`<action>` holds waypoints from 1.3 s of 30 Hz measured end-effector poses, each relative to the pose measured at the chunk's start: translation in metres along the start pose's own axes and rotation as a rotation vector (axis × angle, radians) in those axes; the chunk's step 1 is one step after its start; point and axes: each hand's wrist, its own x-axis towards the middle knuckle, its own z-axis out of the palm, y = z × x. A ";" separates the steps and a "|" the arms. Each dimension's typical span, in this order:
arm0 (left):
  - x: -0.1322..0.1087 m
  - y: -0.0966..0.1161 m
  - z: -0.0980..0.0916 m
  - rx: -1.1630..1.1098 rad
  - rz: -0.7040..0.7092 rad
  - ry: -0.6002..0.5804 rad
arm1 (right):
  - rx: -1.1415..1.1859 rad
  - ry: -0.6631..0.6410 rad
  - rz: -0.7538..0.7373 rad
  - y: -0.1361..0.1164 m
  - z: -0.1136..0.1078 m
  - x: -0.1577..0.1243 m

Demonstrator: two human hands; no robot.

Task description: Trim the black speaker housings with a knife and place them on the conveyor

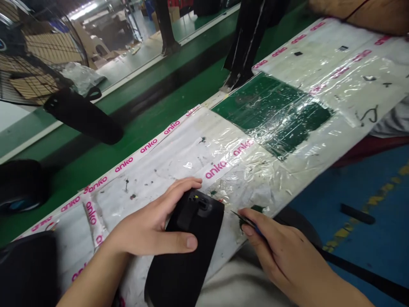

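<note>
My left hand point(150, 221) grips a black plastic fan blade point(185, 251) at its hub end, with the thumb across its face and the fingers curling round the far edge. The blade rests on the white, plastic-wrapped bench top point(159, 179). My right hand point(275, 251) pinches a small blue-handled trimming knife point(247, 221), whose dark tip is close to the blade's upper right edge. Contact between tip and blade cannot be made out.
A green mat point(271, 113) lies under clear film on the bench, with small dark scraps scattered nearby. Another black fan blade point(83, 115) and a wire fan guard point(35, 55) stand at the left. A person's legs point(246, 42) stand beyond the bench.
</note>
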 end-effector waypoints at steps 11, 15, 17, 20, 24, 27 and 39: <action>0.000 -0.006 -0.004 -0.042 -0.009 -0.035 | -0.006 -0.014 0.004 -0.001 0.000 0.003; -0.009 -0.009 -0.016 0.046 0.099 -0.007 | -0.013 0.012 0.005 0.001 0.002 0.001; -0.015 -0.010 -0.027 0.088 0.183 0.083 | -0.028 0.028 -0.007 0.001 0.003 0.000; -0.022 -0.005 -0.039 0.126 0.284 0.198 | -0.048 0.041 -0.036 0.002 0.004 -0.001; -0.025 0.012 -0.041 0.401 0.180 0.135 | -0.054 0.045 -0.043 0.003 0.004 -0.002; -0.026 0.021 -0.039 0.527 0.090 0.139 | -0.058 0.052 -0.045 0.004 0.005 -0.002; -0.050 0.028 -0.063 0.624 -0.451 0.442 | -0.063 0.066 -0.083 0.005 0.005 0.002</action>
